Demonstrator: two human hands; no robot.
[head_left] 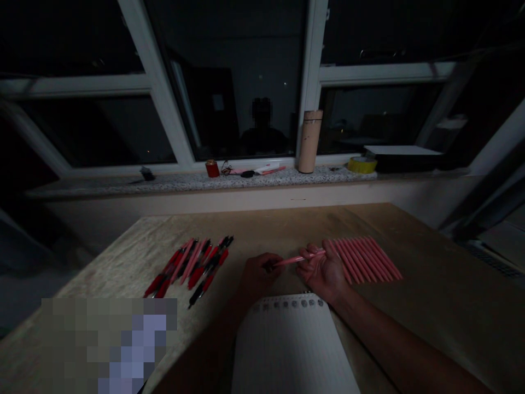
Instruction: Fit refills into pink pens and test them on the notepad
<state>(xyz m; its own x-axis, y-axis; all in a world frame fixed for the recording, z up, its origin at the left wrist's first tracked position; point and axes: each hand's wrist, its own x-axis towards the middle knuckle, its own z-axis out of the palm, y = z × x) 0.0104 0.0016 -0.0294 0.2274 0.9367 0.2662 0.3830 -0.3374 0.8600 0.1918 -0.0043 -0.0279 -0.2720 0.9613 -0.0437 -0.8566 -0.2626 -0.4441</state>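
Observation:
A slim pink pen [296, 259] is held nearly level above the table, between my two hands. My left hand [260, 272] pinches its left end, and the fingertips there are in shadow. My right hand [324, 270], palm up, has its fingers curled round the other end. Just right of that hand lies a neat row of several pink pens [369, 260], side by side. Off to the left is a looser group of red and black pens [200, 268] with a few pink ones among them. Below my hands lies a spiral notepad [291, 345] with lined paper.
The table [262, 224] meets a wall under a granite windowsill [176, 183]. On the sill stand a beige flask [310, 142], a red spool-like item [212, 168], a yellow tape roll [361, 164] and small items. The room is dim; a blurred patch covers the lower left.

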